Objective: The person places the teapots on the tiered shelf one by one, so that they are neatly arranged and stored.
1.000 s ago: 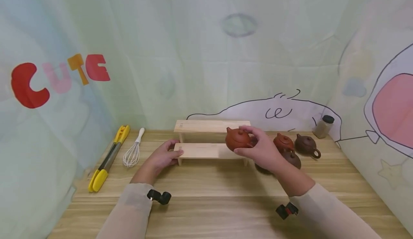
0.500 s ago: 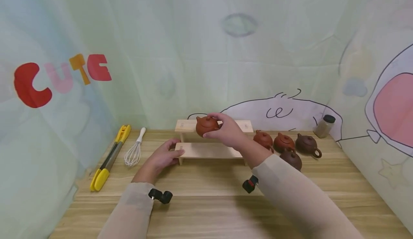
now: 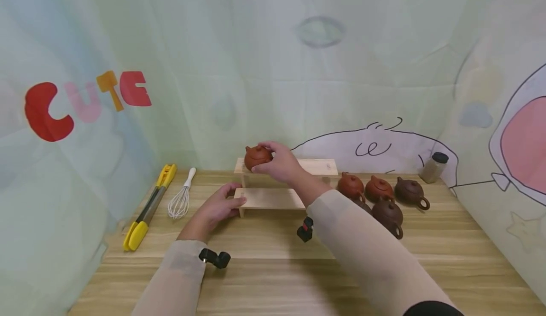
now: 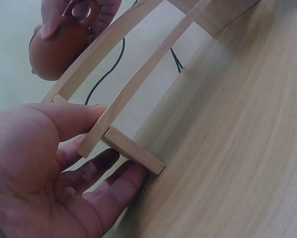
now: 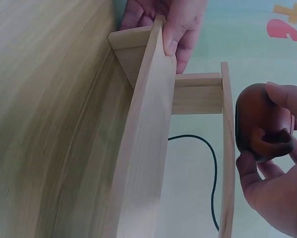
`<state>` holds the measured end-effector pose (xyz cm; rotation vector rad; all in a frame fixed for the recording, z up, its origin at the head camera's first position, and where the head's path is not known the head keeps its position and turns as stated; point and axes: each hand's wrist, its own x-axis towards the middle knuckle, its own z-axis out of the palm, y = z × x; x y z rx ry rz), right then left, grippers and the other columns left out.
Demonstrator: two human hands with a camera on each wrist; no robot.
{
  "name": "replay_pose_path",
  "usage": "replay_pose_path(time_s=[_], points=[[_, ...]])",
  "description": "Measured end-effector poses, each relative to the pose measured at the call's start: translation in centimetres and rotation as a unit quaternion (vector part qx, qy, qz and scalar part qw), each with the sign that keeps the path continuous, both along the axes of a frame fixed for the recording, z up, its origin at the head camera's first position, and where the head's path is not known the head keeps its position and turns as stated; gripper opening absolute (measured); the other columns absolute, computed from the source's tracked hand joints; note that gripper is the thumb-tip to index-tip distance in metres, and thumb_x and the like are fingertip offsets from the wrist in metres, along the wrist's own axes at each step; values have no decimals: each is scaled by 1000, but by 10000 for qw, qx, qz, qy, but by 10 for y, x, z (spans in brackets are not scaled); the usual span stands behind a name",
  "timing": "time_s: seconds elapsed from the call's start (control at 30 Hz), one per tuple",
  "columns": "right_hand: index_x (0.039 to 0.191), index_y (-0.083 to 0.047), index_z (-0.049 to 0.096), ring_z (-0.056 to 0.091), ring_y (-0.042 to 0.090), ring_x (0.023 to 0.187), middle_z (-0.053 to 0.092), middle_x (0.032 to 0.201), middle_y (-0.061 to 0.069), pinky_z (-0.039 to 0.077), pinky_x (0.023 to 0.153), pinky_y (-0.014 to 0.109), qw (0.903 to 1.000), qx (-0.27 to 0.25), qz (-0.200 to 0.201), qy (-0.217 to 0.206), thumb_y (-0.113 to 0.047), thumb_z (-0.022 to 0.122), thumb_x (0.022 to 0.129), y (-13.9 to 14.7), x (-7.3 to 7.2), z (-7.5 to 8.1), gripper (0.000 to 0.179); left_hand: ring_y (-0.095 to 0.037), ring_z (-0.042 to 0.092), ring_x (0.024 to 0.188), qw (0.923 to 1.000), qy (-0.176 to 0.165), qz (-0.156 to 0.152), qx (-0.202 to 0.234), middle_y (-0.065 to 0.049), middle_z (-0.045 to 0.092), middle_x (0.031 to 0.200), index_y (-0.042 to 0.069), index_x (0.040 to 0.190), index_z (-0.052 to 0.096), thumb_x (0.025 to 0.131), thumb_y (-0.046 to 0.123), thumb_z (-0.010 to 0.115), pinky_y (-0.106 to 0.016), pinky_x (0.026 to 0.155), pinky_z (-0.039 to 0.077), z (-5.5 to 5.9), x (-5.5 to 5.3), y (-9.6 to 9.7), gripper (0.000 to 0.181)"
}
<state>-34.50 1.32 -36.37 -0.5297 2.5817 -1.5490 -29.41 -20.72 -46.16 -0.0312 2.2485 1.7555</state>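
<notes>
A reddish-brown teapot (image 3: 257, 158) is at the left end of the upper step of a two-tier wooden stand (image 3: 268, 198). My right hand (image 3: 279, 163) grips it from the right, fingers and thumb around its body on the handle side. In the right wrist view the teapot (image 5: 260, 119) is very close to the upper board; whether it touches is hard to tell. My left hand (image 3: 218, 206) holds the lower step's left end. In the left wrist view that hand's thumb (image 4: 81, 119) lies on top of the board, with the fingers below beside the leg.
Right of the stand are two reddish teapots (image 3: 378, 189) and several dark brown teapots (image 3: 387, 213), one partly hidden by my right sleeve. A black-lidded jar (image 3: 434, 168) stands at the back right. Yellow-tipped tongs (image 3: 149, 207) and a whisk (image 3: 181, 197) lie on the left.
My right hand has carried the reddish teapot leftward and back, from over the lower step's right end to the upper step's left end. My left hand keeps its hold on the stand.
</notes>
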Motion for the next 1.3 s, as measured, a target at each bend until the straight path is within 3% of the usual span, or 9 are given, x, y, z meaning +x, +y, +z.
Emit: replay_pose_path(time_s=[0.3,0.5,0.67,0.9,1.1,1.3], points=[[149,-21,57,59,31,137,58,153,7,52,117,50,9999,58,-117,101,-22,91,87,-5,-4,-7,71,-38,60,136,10000,13,-2,69,-23,31,170,5,159,40,107,19,66,-52,114,55,-3,0,-2,59],[163,-21,44,56,36,142,50,163,10,54,114,53,9999,-23,-122,-7,-30,88,90,1,5,-9,86,-39,60,137,10000,-15,21,46,-22,30,171,7,159,40,107,19,66,-53,115,55,-4,2,-3,59],[161,-27,48,53,35,143,47,166,7,58,107,57,9991,-185,-338,-155,-37,85,92,25,27,-8,79,-38,60,137,9999,-17,73,139,-21,34,168,7,159,41,107,19,67,-53,116,54,-4,1,-1,59],[149,-35,59,57,27,142,59,153,-2,58,109,53,9969,-333,-680,-216,-45,84,92,71,64,-14,63,-41,59,137,9998,113,10,182,-24,37,164,4,159,41,107,15,66,-55,114,54,-6,-1,1,59],[149,-28,59,61,28,138,63,148,0,57,112,53,9952,-320,-910,-185,-40,83,94,103,85,-22,60,-42,57,139,9997,61,56,208,-23,36,165,5,159,40,107,15,65,-58,117,51,-5,0,0,59],[144,-24,62,64,25,133,68,140,3,55,111,50,9942,-178,-1044,192,-37,80,98,134,105,-28,51,-42,57,141,9997,42,93,201,-22,35,167,8,160,40,107,17,66,-57,118,51,-6,0,0,59]])
